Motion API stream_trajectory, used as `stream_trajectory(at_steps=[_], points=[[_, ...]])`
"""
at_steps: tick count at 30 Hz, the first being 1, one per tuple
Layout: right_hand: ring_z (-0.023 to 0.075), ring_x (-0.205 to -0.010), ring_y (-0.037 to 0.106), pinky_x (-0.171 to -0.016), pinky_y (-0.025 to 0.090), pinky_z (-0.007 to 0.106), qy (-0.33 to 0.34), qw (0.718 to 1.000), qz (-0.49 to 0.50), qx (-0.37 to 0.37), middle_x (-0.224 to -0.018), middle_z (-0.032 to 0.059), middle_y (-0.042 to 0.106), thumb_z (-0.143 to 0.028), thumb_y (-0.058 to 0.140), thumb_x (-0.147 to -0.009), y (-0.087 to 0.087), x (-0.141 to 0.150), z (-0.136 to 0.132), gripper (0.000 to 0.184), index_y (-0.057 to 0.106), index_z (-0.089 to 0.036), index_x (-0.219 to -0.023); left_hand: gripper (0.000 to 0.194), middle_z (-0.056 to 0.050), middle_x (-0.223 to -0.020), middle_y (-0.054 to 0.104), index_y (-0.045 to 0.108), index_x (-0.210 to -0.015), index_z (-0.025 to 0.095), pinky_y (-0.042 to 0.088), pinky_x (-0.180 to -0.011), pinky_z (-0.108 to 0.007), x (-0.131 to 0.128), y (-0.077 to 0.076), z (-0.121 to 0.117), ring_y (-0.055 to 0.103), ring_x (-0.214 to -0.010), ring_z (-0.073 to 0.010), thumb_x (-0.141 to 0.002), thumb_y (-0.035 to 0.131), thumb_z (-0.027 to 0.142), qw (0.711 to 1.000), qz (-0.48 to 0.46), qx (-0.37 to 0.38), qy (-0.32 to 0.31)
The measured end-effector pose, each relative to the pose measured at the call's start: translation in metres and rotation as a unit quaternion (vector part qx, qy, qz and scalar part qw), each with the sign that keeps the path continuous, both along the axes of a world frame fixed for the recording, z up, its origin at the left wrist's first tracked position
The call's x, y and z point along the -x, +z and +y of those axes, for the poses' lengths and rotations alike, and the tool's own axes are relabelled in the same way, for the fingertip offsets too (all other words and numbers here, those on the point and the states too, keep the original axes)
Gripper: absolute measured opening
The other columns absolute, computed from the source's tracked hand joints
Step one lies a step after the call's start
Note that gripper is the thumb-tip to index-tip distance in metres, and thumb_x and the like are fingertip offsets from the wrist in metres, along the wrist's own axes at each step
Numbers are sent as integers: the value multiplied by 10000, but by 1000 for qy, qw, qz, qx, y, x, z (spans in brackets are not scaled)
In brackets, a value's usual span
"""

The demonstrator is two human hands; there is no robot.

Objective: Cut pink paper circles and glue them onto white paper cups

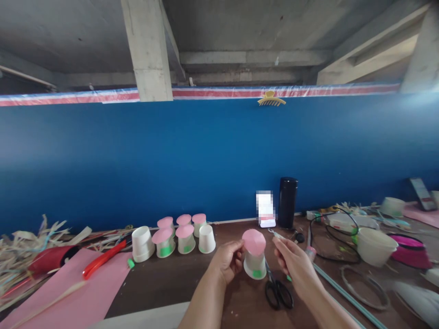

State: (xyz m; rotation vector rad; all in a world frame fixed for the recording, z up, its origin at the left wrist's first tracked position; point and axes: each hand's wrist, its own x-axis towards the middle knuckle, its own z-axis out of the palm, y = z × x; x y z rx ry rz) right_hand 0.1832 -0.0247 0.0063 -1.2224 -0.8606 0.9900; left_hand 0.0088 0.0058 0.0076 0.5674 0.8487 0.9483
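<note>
A white paper cup stands upside down in front of me, with a pink paper disc on its top and a green patch near its rim. At the disc's left edge, my left hand has thumb and forefinger pinched together. My right hand is closed just right of the cup, apart from it. A thin pale strip-like piece shows at its fingertips; its kind is unclear. Black-handled scissors lie on the table between cup and right hand.
Several upturned cups, most with pink discs, stand left. Beyond lie pink paper, a red-handled tool and paper scraps. A phone and black bottle stand behind. Tubs, cable and tubing are right.
</note>
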Motion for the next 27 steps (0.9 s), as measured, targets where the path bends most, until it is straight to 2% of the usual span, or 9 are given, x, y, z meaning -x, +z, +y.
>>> stream_trajectory(at_steps=[4,13,16,18,20,23,27], points=[[52,-314,412,-269,254,141,-34,999,-17,-6,-486,-67,533,-446,665,-629,-3,-2,2,281,558,-194,-691,148,22,-644,495,540,-726,105,246,-342,-55,1,-2,1,417,-440,12,-764,652,195,999,-10,32,-16],[74,-317,425,-273,268,175,-75,994,-77,-30,-506,-46,549,-482,642,-629,-13,-9,9,325,577,-182,-737,168,27,-585,483,532,-657,100,211,-317,-62,1,-1,1,397,-399,8,-736,660,174,999,14,38,-34],[107,-365,477,-311,340,210,-82,988,-119,-51,-520,-29,563,-472,611,-670,-13,-11,10,307,589,-182,-768,166,24,-585,488,533,-652,99,202,-316,-64,1,-3,2,391,-397,7,-727,662,171,999,27,35,-27],[150,-480,561,-425,451,257,-81,981,-158,-73,-590,2,613,-443,606,-697,-11,-11,8,274,612,-187,-797,162,21,-589,491,532,-652,98,201,-320,-62,0,-5,3,386,-399,9,-727,658,168,999,33,35,-23],[199,-669,627,-628,515,314,-75,972,-201,-100,-730,40,674,-414,616,-714,-9,-11,4,244,642,-200,-827,160,22,-584,484,532,-651,96,203,-324,-61,1,-6,3,380,-398,10,-731,652,166,998,39,37,-21],[253,-939,609,-856,469,369,-60,957,-251,-135,-968,69,691,-407,598,-754,-7,-10,-1,243,672,-227,-900,168,31,-567,463,528,-644,97,204,-324,-62,1,-7,3,365,-390,11,-737,647,170,998,46,39,-21],[257,-1091,550,-971,406,413,-40,910,-367,-190,-1125,73,654,-379,482,-860,-12,-8,-3,299,640,-243,-1075,170,35,-568,463,525,-648,101,200,-320,-65,1,-7,3,356,-385,11,-746,641,176,998,50,41,-22]])
